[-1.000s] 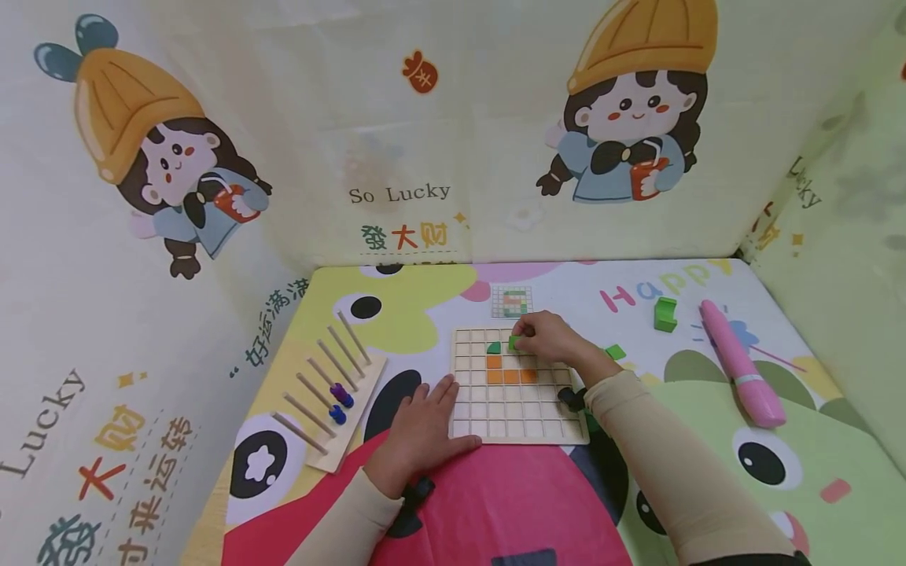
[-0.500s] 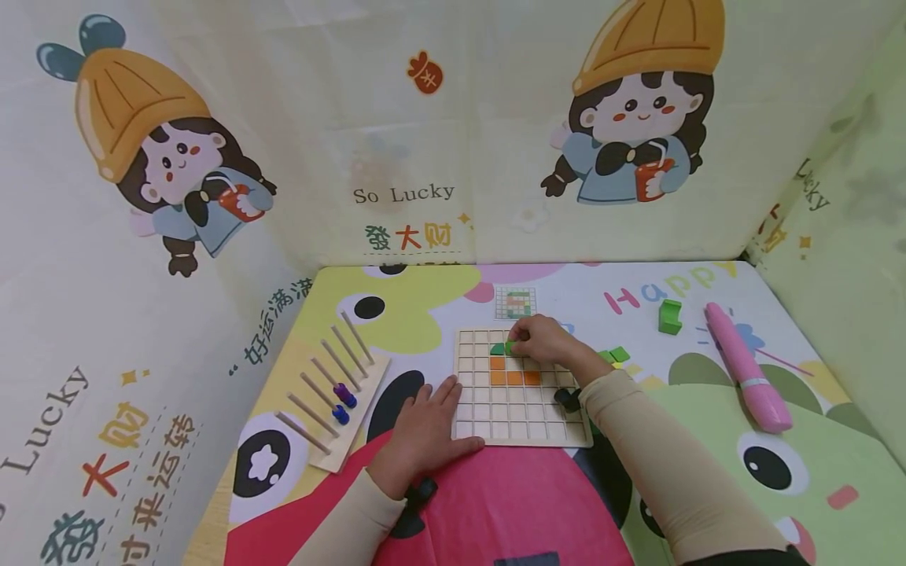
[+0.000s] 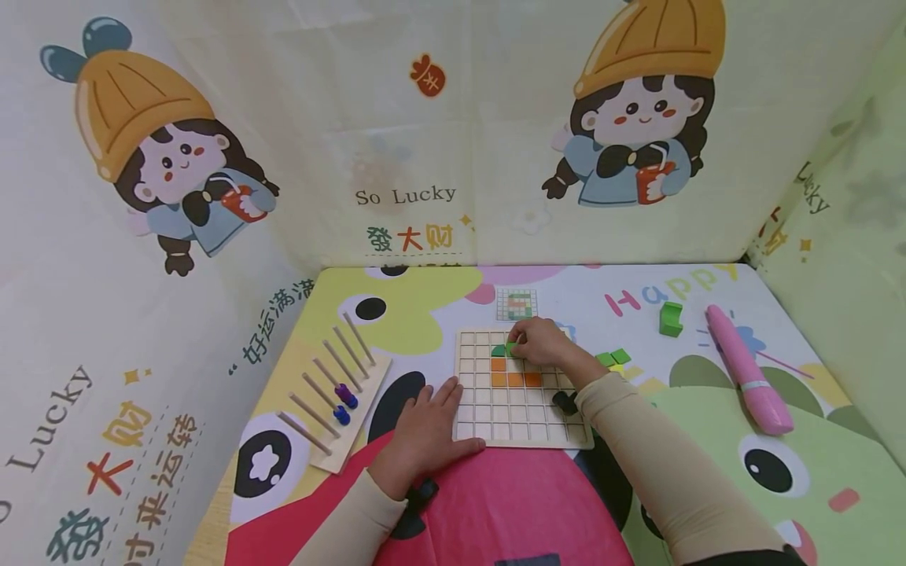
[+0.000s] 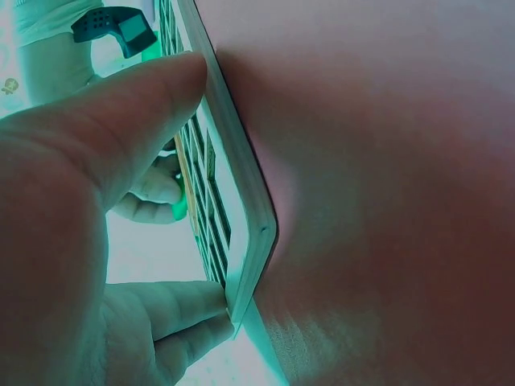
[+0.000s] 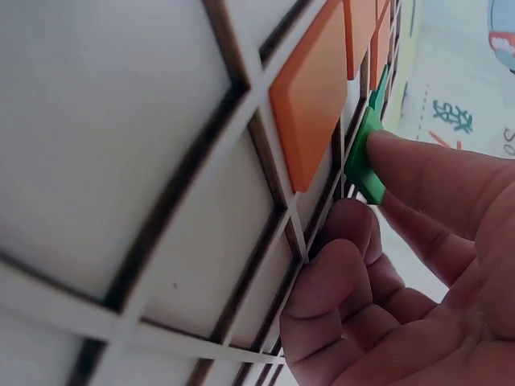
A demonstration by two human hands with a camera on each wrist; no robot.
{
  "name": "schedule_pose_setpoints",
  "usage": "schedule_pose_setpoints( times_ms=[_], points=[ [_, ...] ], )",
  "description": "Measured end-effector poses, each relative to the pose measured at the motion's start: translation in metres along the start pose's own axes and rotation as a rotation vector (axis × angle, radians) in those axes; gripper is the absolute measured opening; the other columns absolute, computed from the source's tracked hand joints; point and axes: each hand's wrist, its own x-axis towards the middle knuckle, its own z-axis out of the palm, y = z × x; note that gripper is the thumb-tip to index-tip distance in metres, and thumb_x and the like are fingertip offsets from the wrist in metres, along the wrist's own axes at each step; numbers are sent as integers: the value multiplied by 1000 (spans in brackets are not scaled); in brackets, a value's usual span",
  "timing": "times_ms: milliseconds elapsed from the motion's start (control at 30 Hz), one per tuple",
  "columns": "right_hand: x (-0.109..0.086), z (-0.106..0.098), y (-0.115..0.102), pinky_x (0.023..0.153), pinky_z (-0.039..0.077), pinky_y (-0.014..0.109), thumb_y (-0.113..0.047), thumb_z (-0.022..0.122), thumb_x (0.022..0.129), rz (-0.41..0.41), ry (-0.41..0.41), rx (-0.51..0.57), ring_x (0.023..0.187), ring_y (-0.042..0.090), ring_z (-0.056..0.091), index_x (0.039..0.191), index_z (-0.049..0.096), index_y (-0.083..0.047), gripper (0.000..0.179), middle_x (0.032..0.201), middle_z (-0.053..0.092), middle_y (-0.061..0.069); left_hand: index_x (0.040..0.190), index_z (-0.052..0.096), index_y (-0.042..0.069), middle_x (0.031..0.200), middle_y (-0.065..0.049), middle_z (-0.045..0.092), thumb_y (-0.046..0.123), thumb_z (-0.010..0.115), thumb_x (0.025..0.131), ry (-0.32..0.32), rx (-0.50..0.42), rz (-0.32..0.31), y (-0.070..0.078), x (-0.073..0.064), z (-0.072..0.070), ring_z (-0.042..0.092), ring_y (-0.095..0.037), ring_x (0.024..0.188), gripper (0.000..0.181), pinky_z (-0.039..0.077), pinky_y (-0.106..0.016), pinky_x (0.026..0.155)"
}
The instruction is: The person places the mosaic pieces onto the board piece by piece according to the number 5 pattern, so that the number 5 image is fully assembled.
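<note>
A light wooden grid board (image 3: 524, 410) lies flat on the patterned cloth. My right hand (image 3: 541, 343) is over its far part and pinches a small green tile (image 5: 364, 157) between thumb and fingers, tilted at the grid cells. Just left of it sits a darker green tile (image 3: 499, 350) with a rounded corner. Several orange tiles (image 3: 515, 380) form an L nearer to me. My left hand (image 3: 425, 428) lies spread at the board's near left corner, its fingertips on the left edge and its thumb (image 4: 161, 84) along the near edge.
Behind the board lies a printed grid card (image 3: 517, 304). On the left stands a peg rack (image 3: 362, 397) with blue and purple beads (image 3: 344, 395). Loose green tiles (image 3: 620, 356) and a yellow tile (image 3: 616, 368) lie right, with a green curved block (image 3: 671, 319) and a pink wand (image 3: 750, 369) beyond.
My right hand has brought the green tile slightly left and down, close beside the darker green one. The left hand stays at the board's corner. More loose tiles show beside the right forearm.
</note>
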Motion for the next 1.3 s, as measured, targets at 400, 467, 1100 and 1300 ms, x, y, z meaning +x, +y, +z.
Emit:
schedule_pose_setpoints(
  times_ms=[400, 467, 1100, 1300],
  points=[
    [-4, 0, -3, 82, 56, 41, -16, 71, 96, 7, 21, -70, 89, 23, 67, 116, 75, -7, 23, 103, 75, 11, 160, 40, 14, 167, -5, 37, 70, 74, 80, -3, -15, -7, 1, 0, 0, 39, -43, 147, 104, 39, -67, 114],
    [-7, -2, -1, 84, 56, 43, -16, 70, 96, -3, 29, -65, 91, 25, 66, 120, 74, -6, 27, 103, 74, 11, 160, 40, 14, 167, -5, 37, 71, 73, 80, -3, -14, -4, 1, 1, 0, 39, -43, 147, 104, 39, -67, 114],
    [-70, -39, 62, 70, 53, 38, -24, 64, 100, 129, 158, -22, 87, 27, 62, 125, 68, 0, 35, 105, 70, 17, 161, 38, 13, 168, -6, 35, 71, 72, 81, -17, -24, -11, 0, 0, -1, 36, -44, 149, 105, 36, -67, 116],
    [-92, -51, 88, 72, 53, 42, -22, 66, 98, 192, 204, -65, 83, 28, 61, 122, 68, 3, 35, 101, 69, 19, 161, 38, 13, 168, -6, 35, 71, 72, 81, -15, -20, -4, 0, 0, -1, 37, -44, 149, 105, 37, -67, 115]
  ],
)
